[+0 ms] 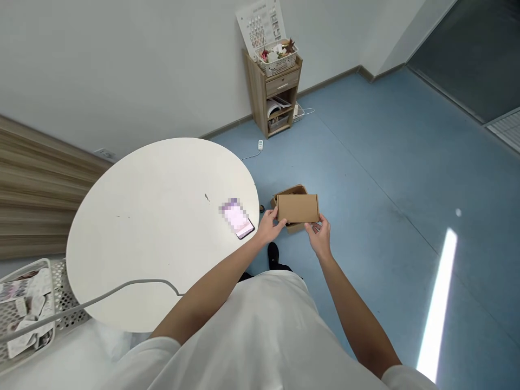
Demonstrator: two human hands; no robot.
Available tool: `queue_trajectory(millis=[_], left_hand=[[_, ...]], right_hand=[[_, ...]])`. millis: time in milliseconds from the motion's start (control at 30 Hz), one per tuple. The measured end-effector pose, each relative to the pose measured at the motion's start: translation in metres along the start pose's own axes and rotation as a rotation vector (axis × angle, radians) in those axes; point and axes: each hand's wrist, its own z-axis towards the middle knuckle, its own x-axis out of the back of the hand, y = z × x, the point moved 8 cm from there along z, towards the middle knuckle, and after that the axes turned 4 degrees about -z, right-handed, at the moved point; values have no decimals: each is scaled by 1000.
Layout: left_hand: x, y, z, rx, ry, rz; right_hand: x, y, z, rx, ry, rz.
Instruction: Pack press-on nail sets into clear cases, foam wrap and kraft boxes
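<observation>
**Lurker:** How are you holding that thing?

**Me:** Both arms stretched out in front of me, forearms angling inward. My left hand (269, 226) pinches the small cardboard box (298, 208) by its left end, thumb at the near corner, fingers along the side. My right hand (320, 238) has the near right corner between thumb and fingers. So the box sits right between my hands, just off the edge of the round white table (154, 216).

**Lurker:** Anything in it?

**Me:** Can't tell, it looks closed. Below it there's an open cardboard box (298, 189), but the small one covers most of the inside.

**Lurker:** Other containers?

**Me:** Yeah, a white basket (52, 303) to my left full of papers and packets, plus a perforated white tray (280, 67) up on the wooden cabinet (257, 92), with red bits and a dark reddish leafy piece in it.
</observation>
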Motion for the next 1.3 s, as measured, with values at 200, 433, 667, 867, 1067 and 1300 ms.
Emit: queue_trajectory(millis=[200, 433, 667, 867, 1067, 1300], left_hand=[[-5, 5, -3, -126, -58, 131], [37, -33, -61, -11, 74, 50], [91, -109, -146, 299, 414, -43], [101, -160, -217, 531, 603, -101], [93, -167, -240, 524, 623, -85], [110, -172, -251, 443, 598, -65]], right_hand=[[-19, -1, -8, 110, -92, -196], [-73, -18, -34, 226, -349, -260], [-160, -61, -70, 432, -818, -456], [-225, -74, -92, 565, -1021, -760], [-250, -65, -95, 519, -986, -878], [-256, -67, -102, 505, -872, -930]])
